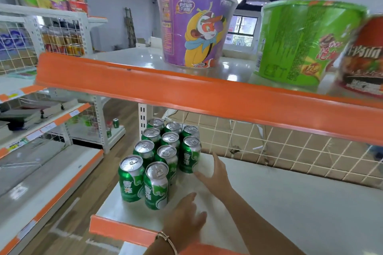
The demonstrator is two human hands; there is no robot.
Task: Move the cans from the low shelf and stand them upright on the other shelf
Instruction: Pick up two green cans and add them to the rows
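Note:
Several green cans with silver tops point(163, 151) stand upright in rows at the left end of a white shelf point(290, 203) with an orange front lip. My right hand point(215, 174) reaches in beside the right-hand row, fingers spread, fingertips next to one can point(189, 155) but not gripping it. My left hand point(184, 215), with a bracelet at the wrist, hovers open over the shelf just right of the nearest can point(155, 186). Two more green cans point(115, 123) stand far off on a low shelf of the rack to the left.
An upper shelf with an orange lip point(186, 91) overhangs the cans, carrying a purple noodle tub point(194, 27), a green tub point(300, 41) and a red one point(364, 56). A wire grid back panel point(290, 151) closes the rear. White racks point(41, 172) stand left across a wooden aisle.

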